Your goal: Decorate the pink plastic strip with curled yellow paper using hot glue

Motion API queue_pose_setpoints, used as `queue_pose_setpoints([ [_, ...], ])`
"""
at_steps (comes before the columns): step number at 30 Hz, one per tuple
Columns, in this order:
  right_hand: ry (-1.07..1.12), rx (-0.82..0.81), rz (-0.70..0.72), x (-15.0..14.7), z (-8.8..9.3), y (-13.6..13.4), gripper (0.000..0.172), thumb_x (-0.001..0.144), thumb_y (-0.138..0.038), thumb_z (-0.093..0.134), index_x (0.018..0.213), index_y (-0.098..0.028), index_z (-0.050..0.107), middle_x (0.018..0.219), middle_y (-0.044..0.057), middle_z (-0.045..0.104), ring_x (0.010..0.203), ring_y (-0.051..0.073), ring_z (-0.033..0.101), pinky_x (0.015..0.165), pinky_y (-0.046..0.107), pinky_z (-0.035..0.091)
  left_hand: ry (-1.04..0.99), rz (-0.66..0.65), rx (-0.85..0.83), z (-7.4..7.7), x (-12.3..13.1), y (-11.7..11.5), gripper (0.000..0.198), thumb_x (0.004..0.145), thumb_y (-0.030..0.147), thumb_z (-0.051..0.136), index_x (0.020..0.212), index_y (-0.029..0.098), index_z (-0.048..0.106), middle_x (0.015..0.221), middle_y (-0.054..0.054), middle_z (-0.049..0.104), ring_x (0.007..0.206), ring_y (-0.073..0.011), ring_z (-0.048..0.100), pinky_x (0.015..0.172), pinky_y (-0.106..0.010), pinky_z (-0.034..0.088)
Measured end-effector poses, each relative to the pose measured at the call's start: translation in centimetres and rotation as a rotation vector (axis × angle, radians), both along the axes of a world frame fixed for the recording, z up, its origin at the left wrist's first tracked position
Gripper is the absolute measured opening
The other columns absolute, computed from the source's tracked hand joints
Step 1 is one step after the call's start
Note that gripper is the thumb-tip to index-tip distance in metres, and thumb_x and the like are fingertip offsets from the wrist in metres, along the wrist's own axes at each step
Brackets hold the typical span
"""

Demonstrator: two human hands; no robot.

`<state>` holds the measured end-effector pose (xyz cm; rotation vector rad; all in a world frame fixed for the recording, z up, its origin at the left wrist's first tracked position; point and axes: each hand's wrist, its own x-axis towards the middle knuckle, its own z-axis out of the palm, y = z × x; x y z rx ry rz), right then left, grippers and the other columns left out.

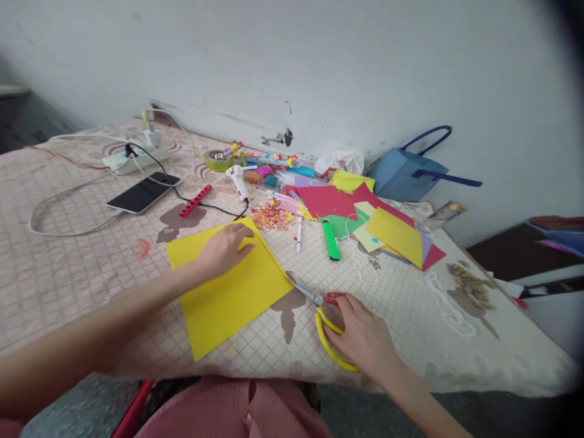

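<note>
A bright yellow sheet (228, 304) lies flat on the table in front of me. My left hand (225, 248) rests on its upper part, with the thumb apart from slightly bent fingers. Along the sheet's right side runs a narrow strip (270, 246), folded or partly cut; I cannot tell which. My right hand (365, 337) is closed on scissors (314, 297) with red and yellow handles. The blade tips are at the sheet's right corner, and they look nearly together. Part of the handle is hidden by my fingers.
Behind the sheet are a white glue gun (238, 182), paper scraps (272, 217), a marker (299, 234) and a green cutter (331, 240). Coloured papers (396, 234) and a blue bag (406, 173) stand right. Leftward are a tablet (143, 193), power strip (137, 159) and cables.
</note>
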<state>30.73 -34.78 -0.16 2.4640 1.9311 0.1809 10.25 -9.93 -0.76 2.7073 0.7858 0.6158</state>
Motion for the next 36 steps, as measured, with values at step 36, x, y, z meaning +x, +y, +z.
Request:
queue_pose_setpoints([
  [36,-0.051,0.144,0.104,4.0,-1.7,3.2,0.037,0.075,-0.038,0.054,0.106,-0.017,0.051,0.104,0.01,0.057,0.093,0.025,0.057,0.073,0.036,0.05,-0.296,0.012,-1.324,0.2,-1.7,10.8,0.028,0.065,0.039,0.069,0.077,0.017,0.056,0.08,-0.003,0.064,0.071,-0.0158,0.062,0.066,-0.027,0.049],
])
